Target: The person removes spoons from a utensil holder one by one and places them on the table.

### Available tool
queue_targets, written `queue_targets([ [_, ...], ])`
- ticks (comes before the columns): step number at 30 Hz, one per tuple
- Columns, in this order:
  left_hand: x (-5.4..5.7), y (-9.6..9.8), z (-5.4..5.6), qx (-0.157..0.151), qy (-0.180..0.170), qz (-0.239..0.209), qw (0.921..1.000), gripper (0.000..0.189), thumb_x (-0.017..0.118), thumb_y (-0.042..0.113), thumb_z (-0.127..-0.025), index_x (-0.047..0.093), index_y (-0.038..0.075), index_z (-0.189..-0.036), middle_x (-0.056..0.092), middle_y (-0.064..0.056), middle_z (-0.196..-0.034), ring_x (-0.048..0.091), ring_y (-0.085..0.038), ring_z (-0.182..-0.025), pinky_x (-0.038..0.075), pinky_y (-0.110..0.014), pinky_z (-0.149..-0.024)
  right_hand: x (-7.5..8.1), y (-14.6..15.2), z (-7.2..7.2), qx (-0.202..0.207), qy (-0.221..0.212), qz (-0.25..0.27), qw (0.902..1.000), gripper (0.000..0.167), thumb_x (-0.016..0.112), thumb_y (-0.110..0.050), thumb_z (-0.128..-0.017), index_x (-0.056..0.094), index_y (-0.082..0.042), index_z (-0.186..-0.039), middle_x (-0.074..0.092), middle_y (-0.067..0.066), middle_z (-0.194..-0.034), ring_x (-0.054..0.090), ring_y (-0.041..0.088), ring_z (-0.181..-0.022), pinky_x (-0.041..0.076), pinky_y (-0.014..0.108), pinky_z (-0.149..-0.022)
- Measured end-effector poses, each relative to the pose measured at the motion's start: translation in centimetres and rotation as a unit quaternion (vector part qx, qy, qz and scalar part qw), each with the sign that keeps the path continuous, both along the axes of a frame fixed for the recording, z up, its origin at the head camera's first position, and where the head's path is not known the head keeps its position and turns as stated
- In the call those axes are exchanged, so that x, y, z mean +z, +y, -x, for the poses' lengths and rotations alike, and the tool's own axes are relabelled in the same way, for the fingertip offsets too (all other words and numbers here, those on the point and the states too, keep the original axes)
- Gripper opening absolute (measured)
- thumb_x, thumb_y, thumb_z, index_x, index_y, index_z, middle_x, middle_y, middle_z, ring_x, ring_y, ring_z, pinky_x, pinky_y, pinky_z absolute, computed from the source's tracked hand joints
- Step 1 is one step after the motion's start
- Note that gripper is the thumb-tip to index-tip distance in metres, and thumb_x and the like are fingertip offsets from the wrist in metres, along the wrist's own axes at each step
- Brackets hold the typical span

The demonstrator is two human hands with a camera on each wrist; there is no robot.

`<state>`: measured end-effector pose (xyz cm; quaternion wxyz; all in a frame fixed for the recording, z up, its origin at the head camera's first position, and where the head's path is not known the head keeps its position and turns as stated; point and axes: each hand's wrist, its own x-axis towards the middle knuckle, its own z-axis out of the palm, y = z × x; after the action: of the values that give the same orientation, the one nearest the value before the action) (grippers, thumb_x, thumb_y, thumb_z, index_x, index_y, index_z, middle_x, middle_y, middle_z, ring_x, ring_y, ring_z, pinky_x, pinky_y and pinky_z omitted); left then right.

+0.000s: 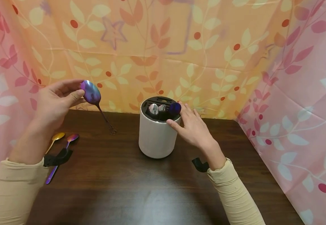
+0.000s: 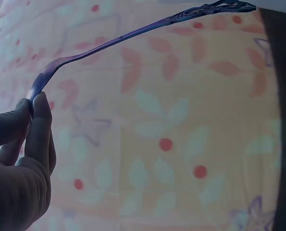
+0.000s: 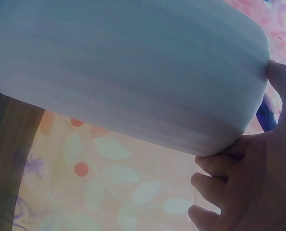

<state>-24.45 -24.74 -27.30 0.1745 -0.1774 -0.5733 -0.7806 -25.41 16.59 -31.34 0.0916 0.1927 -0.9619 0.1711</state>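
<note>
A spoon (image 1: pixel 92 93) with a purple-blue iridescent bowl is in my left hand (image 1: pixel 58 97), raised over the table's left side. Thumb and fingers pinch it by the bowl. Its thin handle slants down to the right and ends in openwork, also seen in the left wrist view. My right hand (image 1: pixel 192 125) rests at the right rim of a white cylindrical holder (image 1: pixel 157 137), thumb at the front and fingers spread behind. From the holder's black slotted top (image 1: pixel 158 100) stick two silver spoon bowls (image 1: pixel 153 109) and a dark blue one (image 1: pixel 175 108) beside my right thumb.
A gold spoon (image 1: pixel 58 136) and a purple-red spoon (image 1: pixel 72 137) lie on the dark wooden table (image 1: pixel 117 175) at the left, partly behind the left wrist's black strap (image 1: pixel 58 157). Leaf-patterned cloth (image 1: pixel 140 40) hangs behind and along both sides.
</note>
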Motion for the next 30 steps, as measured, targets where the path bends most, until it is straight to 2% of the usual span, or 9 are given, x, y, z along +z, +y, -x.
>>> queue_targets([
  [6,-2.1,-1.2,1.0,0.014,-0.061,0.095,0.9935,0.029,0.075,-0.007,-0.091,0.078,0.003,-0.117,0.079,0.000,-0.097,0.074,-0.010,-0.083,0.061,-0.022,-0.073,0.0,0.2,0.0,0.001,-0.002,-0.008,1.0000,0.098,0.036,-0.079,-0.099,0.015,-0.012,-0.168,0.012,0.002,-0.174,0.009,0.023,-0.161,0.003,0.051,-0.130],
  [8,-2.7,-1.7,1.3,0.001,-0.076,0.111,0.9909,0.027,0.075,-0.006,-0.092,0.079,0.004,-0.117,0.079,0.002,-0.100,0.074,-0.010,-0.083,0.061,-0.022,-0.073,-0.1,0.3,0.0,-0.001,-0.002,-0.010,0.9999,0.099,0.036,-0.079,-0.099,0.015,-0.011,-0.168,0.012,0.002,-0.174,0.009,0.023,-0.161,0.003,0.051,-0.130],
  [11,-3.3,-2.4,1.7,-0.002,-0.102,0.160,0.9819,0.024,0.074,-0.002,-0.094,0.081,0.010,-0.114,0.079,0.007,-0.100,0.073,-0.007,-0.083,0.061,-0.020,-0.072,-0.1,0.3,0.1,-0.002,0.000,-0.008,1.0000,0.099,0.035,-0.080,-0.099,0.016,-0.012,-0.168,0.013,0.002,-0.174,0.009,0.022,-0.160,0.004,0.051,-0.130],
  [16,-4.2,-3.6,2.5,0.011,-0.134,0.277,0.9515,0.024,0.072,0.008,-0.099,0.080,0.015,-0.120,0.071,0.021,-0.111,0.069,0.000,-0.092,0.060,-0.019,-0.074,0.0,0.2,0.1,0.000,0.000,-0.005,1.0000,0.098,0.034,-0.080,-0.099,0.017,-0.013,-0.168,0.013,0.001,-0.174,0.010,0.022,-0.160,0.004,0.050,-0.130],
  [18,-4.7,-4.2,2.8,-0.003,-0.142,0.302,0.9428,0.028,0.071,0.008,-0.100,0.076,0.011,-0.127,0.070,0.022,-0.114,0.067,0.002,-0.097,0.060,-0.019,-0.076,0.1,0.2,0.1,0.001,-0.001,-0.005,1.0000,0.098,0.035,-0.079,-0.099,0.016,-0.013,-0.168,0.013,0.001,-0.174,0.010,0.023,-0.160,0.003,0.051,-0.130],
  [20,-5.1,-4.7,3.2,-0.012,-0.155,0.333,0.9300,0.031,0.070,0.010,-0.100,0.073,0.006,-0.131,0.072,0.022,-0.107,0.068,0.001,-0.092,0.059,-0.019,-0.075,0.1,0.1,0.1,0.003,-0.003,-0.006,1.0000,0.098,0.036,-0.079,-0.099,0.015,-0.013,-0.168,0.012,0.001,-0.174,0.009,0.023,-0.160,0.003,0.051,-0.130],
  [24,-6.1,-5.9,3.8,-0.046,-0.204,0.391,0.8963,0.047,0.067,0.015,-0.103,0.058,-0.008,-0.142,0.075,0.016,-0.103,0.069,-0.001,-0.090,0.061,-0.023,-0.077,0.1,0.1,0.2,0.002,-0.004,-0.008,1.0000,0.097,0.037,-0.078,-0.099,0.015,-0.013,-0.168,0.012,0.001,-0.174,0.009,0.023,-0.161,0.003,0.051,-0.130],
  [26,-6.7,-6.4,4.1,-0.065,-0.232,0.406,0.8813,0.052,0.066,0.017,-0.104,0.052,-0.011,-0.145,0.075,0.009,-0.105,0.070,-0.004,-0.089,0.062,-0.026,-0.078,0.1,0.1,0.2,0.003,-0.003,-0.008,1.0000,0.097,0.037,-0.078,-0.099,0.015,-0.013,-0.168,0.013,0.001,-0.174,0.009,0.023,-0.161,0.003,0.051,-0.130],
  [30,-7.9,-7.5,4.6,-0.099,-0.261,0.415,0.8658,0.052,0.064,0.014,-0.105,0.048,-0.013,-0.147,0.073,-0.003,-0.114,0.072,-0.011,-0.090,0.063,-0.031,-0.082,0.0,0.1,0.3,0.004,-0.001,-0.008,1.0000,0.097,0.037,-0.078,-0.099,0.016,-0.013,-0.168,0.013,0.001,-0.174,0.010,0.022,-0.161,0.004,0.052,-0.130],
])
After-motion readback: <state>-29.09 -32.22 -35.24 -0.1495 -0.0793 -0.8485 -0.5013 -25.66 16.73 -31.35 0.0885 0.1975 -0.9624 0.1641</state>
